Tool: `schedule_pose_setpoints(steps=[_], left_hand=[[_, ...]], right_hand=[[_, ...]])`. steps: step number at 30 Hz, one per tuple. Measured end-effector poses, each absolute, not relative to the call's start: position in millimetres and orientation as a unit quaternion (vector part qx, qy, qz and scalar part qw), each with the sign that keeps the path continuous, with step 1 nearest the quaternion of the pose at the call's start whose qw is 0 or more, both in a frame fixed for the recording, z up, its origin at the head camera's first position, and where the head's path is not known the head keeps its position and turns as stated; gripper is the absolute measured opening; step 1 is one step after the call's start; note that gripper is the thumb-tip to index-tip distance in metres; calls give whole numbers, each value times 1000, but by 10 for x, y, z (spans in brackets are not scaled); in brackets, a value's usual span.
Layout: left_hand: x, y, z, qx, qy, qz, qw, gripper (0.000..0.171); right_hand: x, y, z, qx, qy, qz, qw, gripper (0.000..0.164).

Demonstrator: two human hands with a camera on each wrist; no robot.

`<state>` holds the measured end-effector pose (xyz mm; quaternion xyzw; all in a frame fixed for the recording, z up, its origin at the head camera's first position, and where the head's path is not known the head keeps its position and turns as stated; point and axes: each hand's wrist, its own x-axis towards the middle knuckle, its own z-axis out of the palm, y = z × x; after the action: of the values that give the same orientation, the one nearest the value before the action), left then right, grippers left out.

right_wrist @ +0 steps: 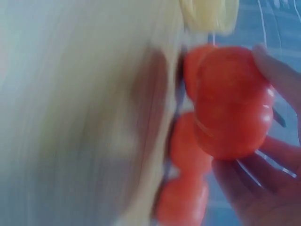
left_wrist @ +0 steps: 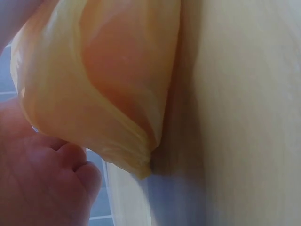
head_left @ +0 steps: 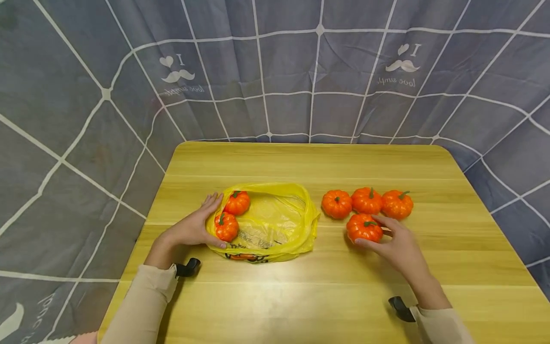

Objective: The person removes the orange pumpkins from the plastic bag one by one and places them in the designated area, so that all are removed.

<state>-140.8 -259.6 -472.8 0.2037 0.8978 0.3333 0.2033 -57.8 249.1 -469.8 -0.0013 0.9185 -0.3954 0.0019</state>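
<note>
A yellow plastic bag (head_left: pixel 296 241) lies on the table with its mouth spread wide and black print on its near side. Two small orange pumpkins, one farther back (head_left: pixel 237 203) and one nearer (head_left: pixel 226 226), sit inside at its left end. My left hand (head_left: pixel 199 224) grips that end of the bag, thumb on the near side and fingers at the far side. In my right hand (head_left: pixel 401 246), another small pumpkin (right_wrist: pixel 233 103) is pinched between thumb and fingers. The right wrist view shows it held above the tabletop, its shadow apart from it.
Behind the held pumpkin stand three more in a row: left (head_left: pixel 337 204), middle (head_left: pixel 366 200) and right (head_left: pixel 397 204). The wooden table (head_left: pixel 279 301) reaches back to a grey curtain (head_left: pixel 288 71) with white lines, which also hangs along both sides.
</note>
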Motion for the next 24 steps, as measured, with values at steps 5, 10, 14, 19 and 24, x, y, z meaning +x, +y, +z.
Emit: schedule_pose_setpoints(steps=[5, 10, 14, 19, 24], left_hand=[[-1417, -2593, -4731, 205, 897, 332, 206, 138], [-1392, -2585, -4707, 199, 897, 336, 208, 139], [-1359, -2583, -4680, 197, 895, 344, 205, 138], [-1334, -2576, -4679, 194, 895, 342, 210, 138], [-1329, -2553, -4663, 189, 894, 347, 213, 138]], right_hand=[[-486, 2851, -4711, 33, 922, -384, 39, 86], [-425, 3097, -4765, 56, 928, -365, 49, 88], [-430, 3191, -4800, 58, 932, -357, 37, 86], [-445, 3202, -4790, 65, 929, -362, 41, 94], [-470, 3007, -4691, 67, 930, -358, -50, 102]])
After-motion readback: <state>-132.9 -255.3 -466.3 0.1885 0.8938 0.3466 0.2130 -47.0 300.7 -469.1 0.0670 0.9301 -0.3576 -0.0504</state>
